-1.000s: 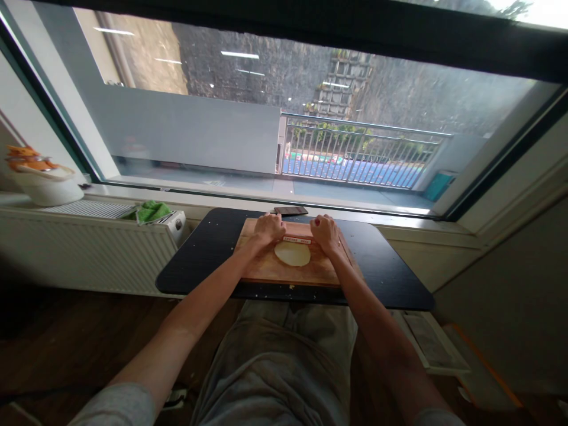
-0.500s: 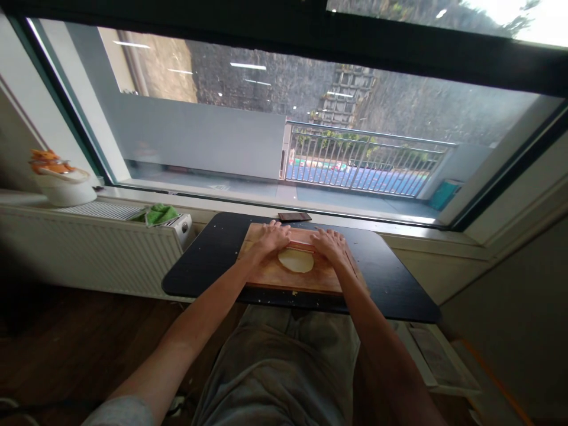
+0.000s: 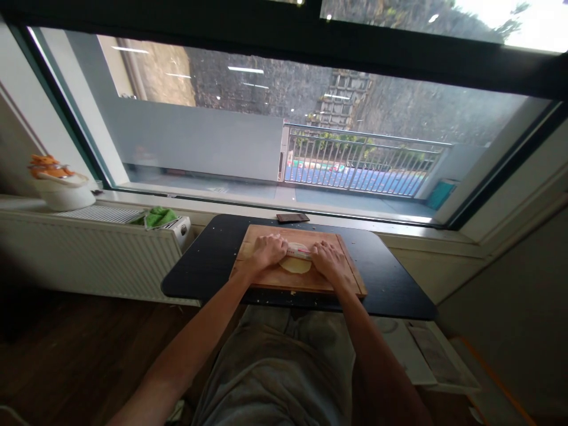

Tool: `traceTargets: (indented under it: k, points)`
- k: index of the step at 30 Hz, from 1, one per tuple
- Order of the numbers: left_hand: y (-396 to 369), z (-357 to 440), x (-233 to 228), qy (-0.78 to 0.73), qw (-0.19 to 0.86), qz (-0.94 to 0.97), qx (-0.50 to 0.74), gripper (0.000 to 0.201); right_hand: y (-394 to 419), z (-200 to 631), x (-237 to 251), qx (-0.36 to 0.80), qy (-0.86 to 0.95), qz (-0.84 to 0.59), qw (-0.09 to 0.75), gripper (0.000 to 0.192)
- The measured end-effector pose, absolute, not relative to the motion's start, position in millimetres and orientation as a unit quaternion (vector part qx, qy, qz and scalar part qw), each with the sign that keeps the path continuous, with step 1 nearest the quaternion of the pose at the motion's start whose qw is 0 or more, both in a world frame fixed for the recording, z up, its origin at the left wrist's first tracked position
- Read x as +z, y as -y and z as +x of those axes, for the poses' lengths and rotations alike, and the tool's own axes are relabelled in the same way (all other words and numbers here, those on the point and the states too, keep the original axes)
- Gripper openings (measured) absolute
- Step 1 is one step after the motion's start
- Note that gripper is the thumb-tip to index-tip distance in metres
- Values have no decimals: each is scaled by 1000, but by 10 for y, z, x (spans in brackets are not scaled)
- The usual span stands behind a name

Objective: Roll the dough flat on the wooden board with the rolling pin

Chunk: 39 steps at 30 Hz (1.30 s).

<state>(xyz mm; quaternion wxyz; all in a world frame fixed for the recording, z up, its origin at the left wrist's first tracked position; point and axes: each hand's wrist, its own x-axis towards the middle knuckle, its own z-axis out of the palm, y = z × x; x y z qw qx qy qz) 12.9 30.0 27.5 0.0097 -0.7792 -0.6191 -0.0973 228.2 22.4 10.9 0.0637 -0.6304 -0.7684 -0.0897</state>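
Observation:
A rolling pin (image 3: 300, 253) lies crosswise over a flat, pale round of dough (image 3: 294, 265) on a wooden board (image 3: 284, 286). My left hand (image 3: 269, 249) is closed over the pin's left end, fingers curled. At the other end my right hand (image 3: 328, 258) grips the pin in the same way. Dough shows both in front of and behind the pin, between my hands. The pin's ends are hidden under my fingers.
The board rests on a black table (image 3: 394, 284) with scattered crumbs. A dark flat piece (image 3: 293, 218) lies at its far edge by the window. At left stand a radiator (image 3: 102, 260) with a green cloth (image 3: 158, 218) and a white container (image 3: 66, 194) with something orange on top.
Both hands have drawn the rolling pin toward me, from the dough's far edge onto its middle. My fingers, stretched forward before, are now curled around the pin.

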Motion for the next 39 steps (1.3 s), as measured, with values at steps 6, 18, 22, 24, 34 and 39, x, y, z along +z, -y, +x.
traceTargets:
  k: [6,18,22,24,34,39]
  points:
    - [-117,111,213,617,21,-780,-101,45,15,2203,176,-88,747,-654,79,42]
    - [192,113,180,595,34,-787,-157,41,325,2205,13,-85,719,-671,159,55]
    - [223,104,146,589,37,-791,-163,43,423,2221,-33,-88,718,-666,182,56]
    - [229,102,130,589,39,-790,-166,42,470,2225,-42,-86,720,-661,190,57]
    - [231,116,73,584,70,-789,-179,39,615,2299,-207,-89,725,-631,261,54]
    - [229,107,57,587,69,-784,-188,38,650,2339,-303,-102,730,-613,285,52]
